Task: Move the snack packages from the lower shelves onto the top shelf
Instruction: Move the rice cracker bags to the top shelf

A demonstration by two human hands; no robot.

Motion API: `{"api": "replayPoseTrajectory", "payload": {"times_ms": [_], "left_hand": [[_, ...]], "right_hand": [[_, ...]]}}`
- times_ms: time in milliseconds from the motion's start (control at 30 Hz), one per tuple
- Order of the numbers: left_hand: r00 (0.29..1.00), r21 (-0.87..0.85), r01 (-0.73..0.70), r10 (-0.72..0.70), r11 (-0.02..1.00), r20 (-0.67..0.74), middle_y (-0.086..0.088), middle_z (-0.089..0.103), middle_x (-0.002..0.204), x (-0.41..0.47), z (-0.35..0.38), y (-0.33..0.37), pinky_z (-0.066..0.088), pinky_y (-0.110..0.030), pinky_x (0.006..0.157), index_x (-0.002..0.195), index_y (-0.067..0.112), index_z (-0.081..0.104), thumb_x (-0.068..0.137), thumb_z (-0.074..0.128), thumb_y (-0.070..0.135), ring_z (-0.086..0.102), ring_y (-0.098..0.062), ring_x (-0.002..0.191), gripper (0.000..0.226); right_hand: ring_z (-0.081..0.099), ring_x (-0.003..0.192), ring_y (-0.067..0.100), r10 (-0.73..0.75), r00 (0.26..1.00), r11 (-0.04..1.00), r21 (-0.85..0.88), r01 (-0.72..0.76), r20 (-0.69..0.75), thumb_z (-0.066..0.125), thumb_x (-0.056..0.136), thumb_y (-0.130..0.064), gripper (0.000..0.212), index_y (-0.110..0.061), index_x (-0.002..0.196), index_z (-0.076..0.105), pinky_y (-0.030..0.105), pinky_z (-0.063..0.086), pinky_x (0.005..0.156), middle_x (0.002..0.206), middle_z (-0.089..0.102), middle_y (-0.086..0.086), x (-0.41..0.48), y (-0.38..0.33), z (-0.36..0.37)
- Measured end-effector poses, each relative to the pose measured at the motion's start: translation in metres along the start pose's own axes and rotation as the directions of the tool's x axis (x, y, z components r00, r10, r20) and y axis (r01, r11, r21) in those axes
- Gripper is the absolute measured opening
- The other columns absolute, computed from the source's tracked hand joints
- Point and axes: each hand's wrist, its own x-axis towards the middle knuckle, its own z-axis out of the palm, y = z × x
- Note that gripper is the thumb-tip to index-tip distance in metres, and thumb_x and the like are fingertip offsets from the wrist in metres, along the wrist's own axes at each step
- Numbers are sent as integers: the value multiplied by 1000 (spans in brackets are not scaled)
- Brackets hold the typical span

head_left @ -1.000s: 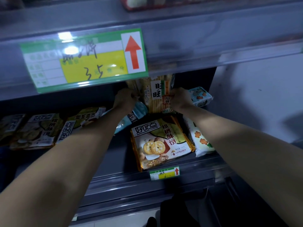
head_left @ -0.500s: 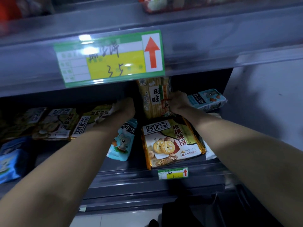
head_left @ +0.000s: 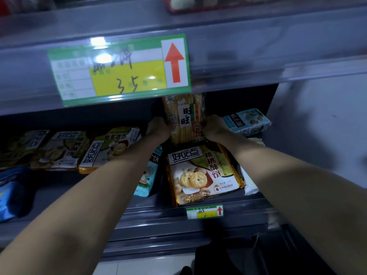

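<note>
Back onto the rice cracker pack [head_left: 184,118] with the left hand [head_left: 158,129], closing the gap from half a second ago. Clamped from both sides now: left hand curled round the left edge, right hand [head_left: 213,128] pinching the right edge. Held upright between the hands, golden, ribbed crackers showing through, white label with bold black characters, top hidden behind the price tag [head_left: 119,70] overhead. Just below both hands, lying flat: walnut cookie pack [head_left: 202,173].
</note>
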Motion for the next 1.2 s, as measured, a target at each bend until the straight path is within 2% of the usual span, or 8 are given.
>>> {"api": "replayPoseTrajectory", "payload": {"times_ms": [233, 367, 433, 567, 700, 833, 967, 1200], "left_hand": [[998, 97, -25, 31, 995, -53, -18, 61, 114, -11, -6, -3, 42, -31, 72, 110, -2, 57, 90, 57, 37, 58, -30, 104, 43], [990, 143, -98, 110, 985, -83, -16, 61, 114, -29, -13, -1, 38, -28, 69, 109, 2, 57, 92, 54, 31, 57, -28, 103, 34], [984, 142, -160, 169, 977, -52, -15, 61, 115, -42, -18, -1, 39, -28, 73, 111, 3, 58, 92, 55, 28, 57, -28, 104, 31], [969, 162, -246, 247, 956, 15, -12, 64, 113, -76, -41, 4, 45, -31, 76, 111, 7, 61, 91, 55, 25, 60, -28, 101, 27], [932, 184, -362, 353, 914, 81, -17, 64, 112, -121, -79, 5, 50, -37, 84, 110, 3, 60, 90, 55, 17, 60, -32, 101, 25], [878, 183, -478, 470, 859, 90, -14, 67, 107, -171, -122, -6, 46, -29, 77, 110, 7, 64, 85, 60, 14, 61, -29, 98, 26], [834, 193, -552, 537, 811, 129, -11, 67, 106, -218, -161, -20, 50, -33, 82, 111, 10, 64, 83, 63, 12, 62, -28, 99, 28], [753, 269, -650, 652, 711, 94, -5, 67, 109, -282, -243, -42, 49, -32, 83, 114, 15, 62, 83, 62, 19, 60, -25, 102, 31]], "right_hand": [[64, 93, 29, -4, 992, 1000, -22, 1, -124, 52, 95, -17, 19, -1, 93, 63, 25, 38, 63, 98, 66, 16, -17, -2, -6], [61, 68, 19, -108, 981, 986, -144, 86, -159, 51, 94, -17, 25, -12, 70, 54, 17, 32, 45, 74, 57, 5, -42, -7, -10], [64, 80, 25, -142, 979, 969, -222, 107, -147, 50, 94, -17, 17, -8, 84, 61, 21, 41, 55, 85, 64, 9, -56, -16, -9], [63, 103, 30, -117, 989, 941, -330, 81, -92, 51, 94, -21, 30, -8, 119, 59, 28, 47, 71, 116, 63, 13, -86, -46, -8], [60, 105, 31, -108, 994, 922, -378, 87, -34, 56, 91, -22, 31, -5, 117, 59, 26, 44, 73, 120, 61, 14, -131, -76, -14], [60, 93, 33, -166, 985, 894, -427, 136, -35, 59, 90, -30, 24, -6, 90, 57, 31, 45, 68, 105, 63, 17, -194, -110, -19], [59, 95, 34, -161, 986, 862, -492, 118, -46, 60, 88, -33, 38, -10, 118, 58, 36, 52, 76, 110, 60, 16, -249, -149, -18], [60, 99, 34, -342, 929, 828, -514, 224, -145, 61, 85, -38, 38, -14, 115, 60, 35, 48, 74, 108, 63, 13, -322, -231, -21]]}}
